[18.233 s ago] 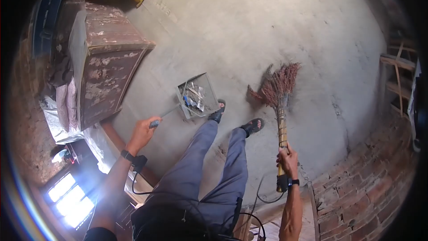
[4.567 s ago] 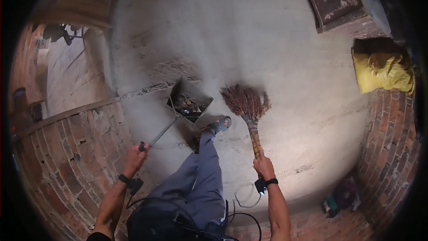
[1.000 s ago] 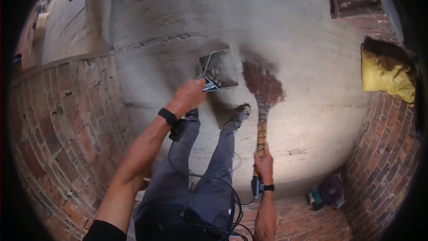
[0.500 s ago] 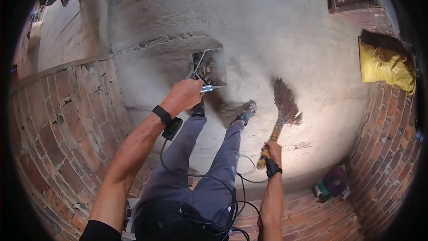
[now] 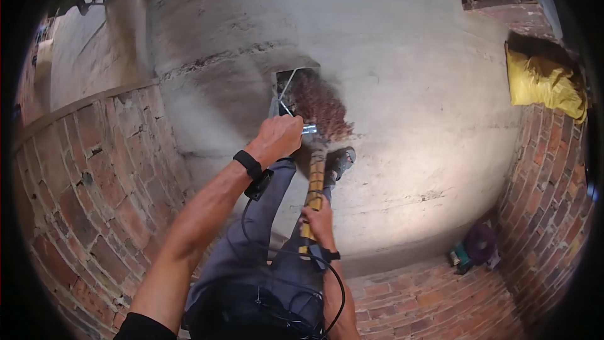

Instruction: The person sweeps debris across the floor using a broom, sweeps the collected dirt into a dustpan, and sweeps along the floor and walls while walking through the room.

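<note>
My left hand (image 5: 280, 135) is closed around the metal handle (image 5: 309, 129) of a dustpan (image 5: 284, 91), whose thin metal rods run up over its dark, square inside. Dry debris showed in it earlier; the bristles now hide most of that. My right hand (image 5: 319, 220) grips the yellowish, banded handle of a short broom (image 5: 316, 173). Its reddish-brown bristles (image 5: 322, 108) spread over the dustpan's right side and the floor beside it. Whether they touch the debris I cannot tell.
My sandalled foot (image 5: 344, 162) stands on the concrete floor (image 5: 409, 101) just right of the broom. Brick walls (image 5: 94, 195) rise on both sides. A yellow sack (image 5: 544, 85) lies at the right, and a purple bundle (image 5: 480, 243) sits at the lower right. A cable hangs by my right arm.
My right hand has swung the broom left, from the open floor to the dustpan. My left hand has shifted slightly right, still holding the dustpan.
</note>
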A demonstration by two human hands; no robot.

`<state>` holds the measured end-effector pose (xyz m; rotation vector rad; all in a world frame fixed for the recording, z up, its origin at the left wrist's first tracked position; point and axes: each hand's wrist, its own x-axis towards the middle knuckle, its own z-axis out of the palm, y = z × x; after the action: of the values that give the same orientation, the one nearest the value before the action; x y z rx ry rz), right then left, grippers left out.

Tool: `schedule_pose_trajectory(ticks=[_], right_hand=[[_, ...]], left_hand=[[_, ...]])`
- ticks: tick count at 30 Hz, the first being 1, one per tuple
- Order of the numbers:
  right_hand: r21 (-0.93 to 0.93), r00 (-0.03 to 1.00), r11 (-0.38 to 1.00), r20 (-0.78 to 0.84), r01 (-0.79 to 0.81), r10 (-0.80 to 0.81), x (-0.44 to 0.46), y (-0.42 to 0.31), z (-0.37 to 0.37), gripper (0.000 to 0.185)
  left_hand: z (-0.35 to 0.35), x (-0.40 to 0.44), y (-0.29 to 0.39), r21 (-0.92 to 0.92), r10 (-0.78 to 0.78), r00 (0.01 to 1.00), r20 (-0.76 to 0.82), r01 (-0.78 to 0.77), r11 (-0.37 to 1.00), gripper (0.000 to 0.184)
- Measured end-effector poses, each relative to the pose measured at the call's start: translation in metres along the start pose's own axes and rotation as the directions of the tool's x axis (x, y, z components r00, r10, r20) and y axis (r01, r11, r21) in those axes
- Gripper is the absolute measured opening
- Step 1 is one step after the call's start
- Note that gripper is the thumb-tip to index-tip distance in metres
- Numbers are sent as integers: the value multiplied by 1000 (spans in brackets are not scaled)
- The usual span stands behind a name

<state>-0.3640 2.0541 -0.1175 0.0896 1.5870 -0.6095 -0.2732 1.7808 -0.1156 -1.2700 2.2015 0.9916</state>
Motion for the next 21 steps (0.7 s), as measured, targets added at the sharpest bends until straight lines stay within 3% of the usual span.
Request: schedule_pose_trajectory(ticks=[2, 6, 8, 10, 11, 13, 15, 17, 19, 21], right_hand=[[86, 1000, 996, -5, 20, -20, -2, -10, -31, 39], [-192, 959, 965, -184, 180, -215, 69, -35, -123, 15], [-81, 973, 989, -186, 124, -137, 112, -69, -162, 15], [-54, 966, 987, -203, 154, -161, 141, -77, -183, 17], [-37, 974, 998, -218, 52, -59, 159, -109, -180, 16], [-128, 979, 992, -200, 16, -42, 173, -95, -166, 16], [-281, 985, 950, -61, 138, -162, 178, -43, -146, 18], [-329, 985, 929, 23, 170, -172, 142, -2, -108, 20], [-280, 1000, 960, 1, -2, 2, 79, -18, -64, 29], [-163, 998, 986, 51, -29, 37, 39, -25, -53, 32]], left_hand=[[3, -1, -6, 5, -11, 1000, 9, 11, 1000, 17], [11, -1, -11, -15, -19, 1000, 9, 19, 1000, 17], [10, -1, -10, -10, 7, 999, -36, -8, 1000, 18], [8, -1, -8, -15, -5, 999, -35, 4, 1000, 18], [8, 0, -7, -17, -17, 999, -34, 16, 1000, 18], [6, 3, -6, 0, -18, 999, -42, 18, 1000, 18], [8, -1, -2, 14, -16, 999, -44, 17, 1000, 19], [2, 2, 0, 8, -10, 1000, -5, 10, 1000, 18], [2, 3, 0, 24, -16, 1000, 17, 15, 1000, 17], [1, 2, -3, 45, -25, 999, 41, 23, 999, 16]])
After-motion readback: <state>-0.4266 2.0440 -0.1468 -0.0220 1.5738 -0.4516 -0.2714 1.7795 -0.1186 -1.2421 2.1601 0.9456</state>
